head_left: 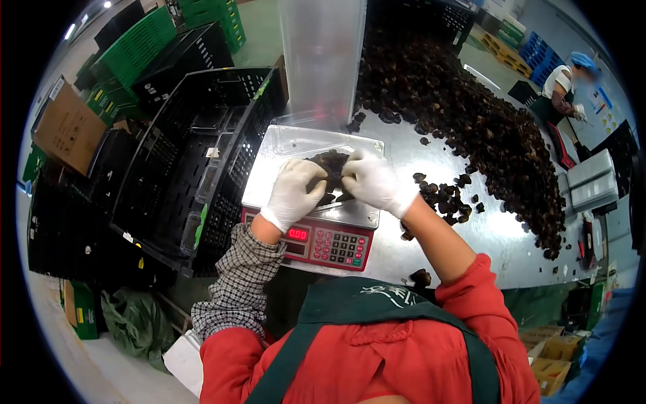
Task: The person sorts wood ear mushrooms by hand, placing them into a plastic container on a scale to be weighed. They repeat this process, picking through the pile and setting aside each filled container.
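Observation:
My left hand (294,191) and my right hand (374,182), both in white gloves, rest together on a clear plastic tray (289,145) that sits on a red digital scale (330,244). Between the fingers lies a clump of dark dried mushrooms (331,163); both hands press on it, fingers curled around the pieces. The scale's red display (297,234) is lit beside its keypad.
A long heap of dark mushrooms (471,114) covers the metal table (498,232) to the right. A tall stack of clear trays (321,60) stands behind the scale. Black crates (195,155) and green crates (138,44) stand left. Another person (562,87) works far right.

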The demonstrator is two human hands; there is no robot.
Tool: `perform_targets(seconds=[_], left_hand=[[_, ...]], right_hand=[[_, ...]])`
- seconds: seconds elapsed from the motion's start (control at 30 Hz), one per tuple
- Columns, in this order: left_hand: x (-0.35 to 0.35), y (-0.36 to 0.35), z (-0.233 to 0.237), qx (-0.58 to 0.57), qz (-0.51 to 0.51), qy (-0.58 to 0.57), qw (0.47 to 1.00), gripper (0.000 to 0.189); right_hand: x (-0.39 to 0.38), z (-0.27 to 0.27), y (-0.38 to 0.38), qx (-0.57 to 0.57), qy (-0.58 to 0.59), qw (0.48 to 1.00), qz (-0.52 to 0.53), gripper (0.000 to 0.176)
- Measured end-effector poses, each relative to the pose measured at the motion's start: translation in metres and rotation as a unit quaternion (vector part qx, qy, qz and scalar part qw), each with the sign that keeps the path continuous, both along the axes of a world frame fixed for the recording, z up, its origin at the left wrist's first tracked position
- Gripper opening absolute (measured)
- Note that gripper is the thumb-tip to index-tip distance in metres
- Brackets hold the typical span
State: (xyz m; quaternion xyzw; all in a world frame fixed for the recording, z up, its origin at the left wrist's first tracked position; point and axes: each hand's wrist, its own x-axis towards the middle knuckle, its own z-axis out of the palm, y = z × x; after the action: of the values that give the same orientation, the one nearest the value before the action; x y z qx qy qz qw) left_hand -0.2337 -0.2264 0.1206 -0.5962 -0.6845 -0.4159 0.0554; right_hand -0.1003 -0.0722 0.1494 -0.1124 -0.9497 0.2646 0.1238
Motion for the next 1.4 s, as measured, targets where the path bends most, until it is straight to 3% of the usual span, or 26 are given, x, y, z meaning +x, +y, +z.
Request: perform_targets(seconds=[0.03,0.07,0.13,0.17,0.23,0.27,0.3,0.33,0.37,0.4,0.47,0.57,0.63,0.67,0.7,0.77,0.8,0.83,0.87,0.97,1.1,1.2,1.23,1.27,1.33,1.4], left_hand=[[0.003,0.003,0.003,-0.020,-0.007,0.027,0.999,0.015],[0.005,0.009,-0.003,-0.054,-0.012,0.049,0.997,0.019],[0.012,0.013,-0.003,-0.136,-0.017,0.119,0.983,0.022],[0.013,0.014,-0.002,-0.144,-0.017,0.109,0.983,0.022],[0.005,0.010,0.019,-0.089,-0.013,0.007,0.996,0.018],[-0.002,0.005,0.025,-0.063,-0.010,-0.047,0.997,0.016],[-0.015,0.000,0.027,-0.019,0.025,-0.039,0.999,0.014],[-0.029,-0.006,0.029,0.025,0.060,-0.032,0.997,0.013],[-0.042,-0.013,0.029,0.020,0.089,-0.040,0.995,0.011],[-0.054,-0.018,0.030,0.015,0.117,-0.048,0.992,0.009],[-0.062,-0.017,0.042,-0.065,0.159,-0.060,0.983,0.011],[-0.066,0.010,0.052,-0.051,0.076,0.041,0.995,0.015],[-0.062,0.031,0.065,-0.072,0.049,0.103,0.991,0.018],[-0.060,0.039,0.073,-0.091,0.049,0.111,0.988,0.019],[-0.055,0.045,0.083,-0.131,0.055,0.084,0.986,0.020],[-0.052,0.055,0.085,-0.171,0.058,0.050,0.982,0.022],[-0.049,0.060,0.080,-0.194,0.056,0.055,0.978,0.024],[-0.043,0.065,0.075,-0.237,0.050,0.071,0.968,0.026],[-0.037,0.069,0.069,-0.280,0.045,0.086,0.955,0.028],[-0.017,0.072,0.055,-0.323,0.066,0.091,0.940,0.029],[-0.027,0.082,0.013,-0.283,0.100,0.059,0.952,0.019],[-0.034,0.076,0.013,-0.171,0.090,-0.006,0.981,0.016],[-0.026,0.069,0.034,-0.173,0.088,-0.052,0.980,0.012],[-0.021,0.060,0.046,-0.142,0.064,-0.145,0.977,0.011],[-0.023,0.054,0.044,-0.062,-0.014,-0.335,0.940,0.010],[-0.015,0.043,0.053,-0.064,-0.030,-0.389,0.918,0.009]], right_hand=[[0.015,0.003,0.005,-0.032,0.105,0.994,0.004,0.011],[0.031,0.004,0.012,-0.051,0.121,0.991,-0.027,0.011],[0.071,0.019,0.029,-0.083,0.113,0.990,-0.004,0.013],[0.100,0.039,0.023,-0.209,0.038,0.974,-0.083,0.013],[0.168,0.027,0.046,-0.189,0.047,0.976,-0.097,0.014],[0.211,0.024,0.053,-0.175,-0.015,0.969,-0.173,0.014],[0.255,0.026,0.048,-0.262,-0.037,0.924,-0.276,0.016],[0.309,0.008,0.060,-0.271,-0.083,0.900,-0.332,0.024],[0.372,-0.018,0.073,-0.230,-0.152,0.883,-0.379,0.029],[0.430,-0.044,0.079,-0.012,-0.258,0.889,-0.377,0.029],[0.470,-0.036,0.057,0.111,-0.465,0.778,-0.407,0.021],[0.444,-0.059,0.047,0.079,-0.179,0.892,-0.408,0.013],[0.398,-0.080,0.036,0.100,-0.131,0.932,-0.322,0.011],[0.367,-0.076,0.018,0.019,-0.111,0.946,-0.303,0.018],[0.346,-0.087,0.008,0.016,-0.114,0.958,-0.261,0.027],[0.293,-0.070,-0.025,-0.090,-0.185,0.944,-0.259,0.044],[0.288,-0.091,-0.030,-0.029,-0.165,0.963,-0.210,0.051],[0.268,-0.076,-0.040,-0.087,-0.181,0.964,-0.173,0.054],[0.263,-0.091,-0.042,-0.033,-0.138,0.979,-0.145,0.046],[0.250,-0.114,-0.036,-0.040,-0.132,0.983,-0.118,0.023],[0.232,-0.116,-0.015,-0.055,-0.052,0.986,-0.148,0.019],[0.209,-0.108,0.006,-0.058,0.020,0.982,-0.179,0.022],[0.203,-0.111,0.014,-0.074,0.015,0.978,-0.192,0.028],[0.199,-0.112,0.017,-0.013,0.031,0.980,-0.198,0.038],[0.192,-0.106,0.020,0.015,-0.004,0.975,-0.220,0.047],[0.184,-0.101,0.023,0.006,0.034,0.976,-0.213,0.049]])
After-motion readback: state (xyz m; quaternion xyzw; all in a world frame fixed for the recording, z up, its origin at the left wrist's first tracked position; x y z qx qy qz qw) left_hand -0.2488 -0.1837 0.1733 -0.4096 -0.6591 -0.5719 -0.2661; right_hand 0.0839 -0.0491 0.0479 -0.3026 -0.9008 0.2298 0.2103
